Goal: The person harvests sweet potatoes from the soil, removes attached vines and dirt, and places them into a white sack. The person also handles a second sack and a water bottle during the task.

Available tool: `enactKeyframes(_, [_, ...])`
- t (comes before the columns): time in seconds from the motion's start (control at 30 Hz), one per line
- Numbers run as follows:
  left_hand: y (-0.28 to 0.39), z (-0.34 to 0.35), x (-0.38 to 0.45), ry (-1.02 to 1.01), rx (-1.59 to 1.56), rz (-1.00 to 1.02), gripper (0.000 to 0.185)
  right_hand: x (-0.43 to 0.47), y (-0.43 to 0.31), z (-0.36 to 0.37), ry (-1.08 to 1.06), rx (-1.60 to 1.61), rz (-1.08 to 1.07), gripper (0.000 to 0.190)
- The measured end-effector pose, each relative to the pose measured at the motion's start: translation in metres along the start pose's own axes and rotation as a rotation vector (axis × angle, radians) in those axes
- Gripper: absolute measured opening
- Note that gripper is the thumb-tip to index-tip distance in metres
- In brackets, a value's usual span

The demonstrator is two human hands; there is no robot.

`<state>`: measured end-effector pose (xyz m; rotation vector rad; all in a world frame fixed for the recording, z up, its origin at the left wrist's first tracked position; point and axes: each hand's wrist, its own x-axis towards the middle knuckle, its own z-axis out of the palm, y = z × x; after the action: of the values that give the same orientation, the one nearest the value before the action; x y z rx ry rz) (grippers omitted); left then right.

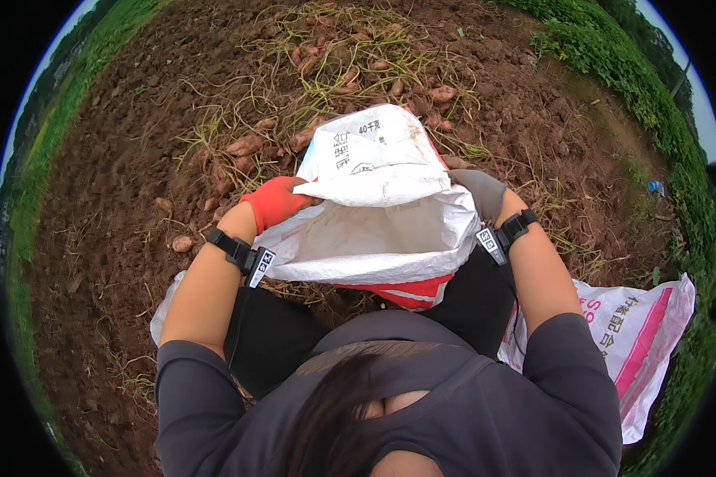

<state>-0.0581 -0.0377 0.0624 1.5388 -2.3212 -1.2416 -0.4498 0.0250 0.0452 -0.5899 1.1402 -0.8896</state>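
Observation:
A white woven sack point(388, 143) with red parts and printed writing is spread before me, its mouth gaping towards my body. My left hand point(279, 201), in a red work glove with dark fingertips, grips the left end of the sack's far rim, which is folded over. At the right end of the mouth, my right hand point(482, 189) in a grey glove holds the rim; its fingers are partly hidden behind the sack. The pale inside of the sack shows, with nothing visible in it. Dug sweet potatoes point(246, 145) lie on the soil just beyond the sack.
More sweet potatoes lie among cut vines point(358, 65) farther out. Single ones point(182, 243) rest on brown soil point(107, 197) at left. A second woven sack point(632, 334) with pink print lies at my right. Green plants point(620, 65) border the field; a blue item point(655, 187) sits near them.

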Motion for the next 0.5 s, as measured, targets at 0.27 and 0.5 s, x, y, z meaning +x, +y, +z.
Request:
enactKeyframes(0.27, [-0.008, -0.003, -0.03, -0.415, -0.76, -0.055, 0.061, 0.026, -0.02, -0.038, 0.087, -0.537, -0.068, 0.041])
enactKeyframes(0.5, [-0.02, 0.013, -0.02, -0.199, -1.258, 0.218, 0.064, -0.005, -0.042, 0.021, 0.701, -0.747, -0.373, 0.047])
